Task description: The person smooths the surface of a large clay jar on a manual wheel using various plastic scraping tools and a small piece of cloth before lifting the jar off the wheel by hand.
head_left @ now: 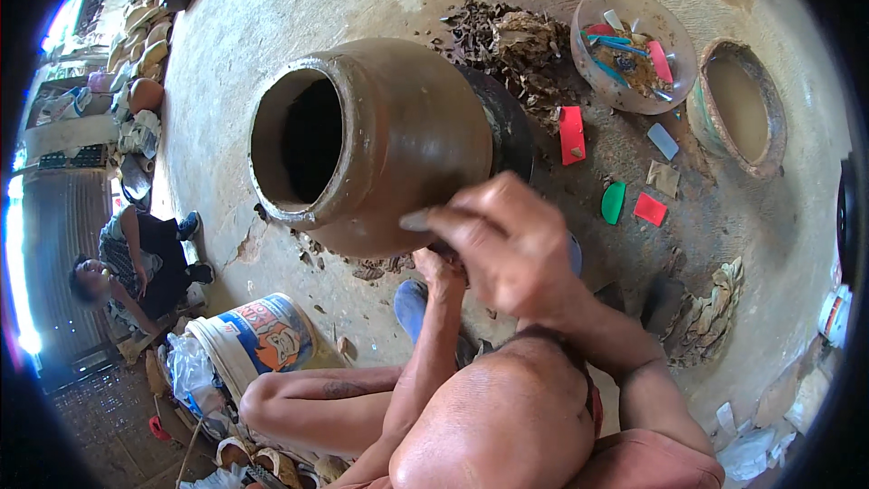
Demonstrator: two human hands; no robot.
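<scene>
A large brown clay pot (pixel 421 127) lies tilted, its wide mouth turned to the left and its inside dark. My right hand (pixel 511 240) is closed in a pinch on a small grey flat piece (pixel 417 220), held against or just in front of the pot's near side; some blur hides which. Low at the pot's near side is my left hand (pixel 441 273), touching or very near its underside; its fingers are mostly hidden. Behind the pot's base shows a dark rounded support (pixel 502 118).
Beyond lie clay scraps (pixel 525 50), a clear bowl (pixel 588 32) of coloured plastic pieces and a basin of murky water (pixel 738 109). Red (pixel 572 134) and green (pixel 614 203) pieces lie on the floor. At left are a white bucket (pixel 213 344) and a seated person (pixel 136 263).
</scene>
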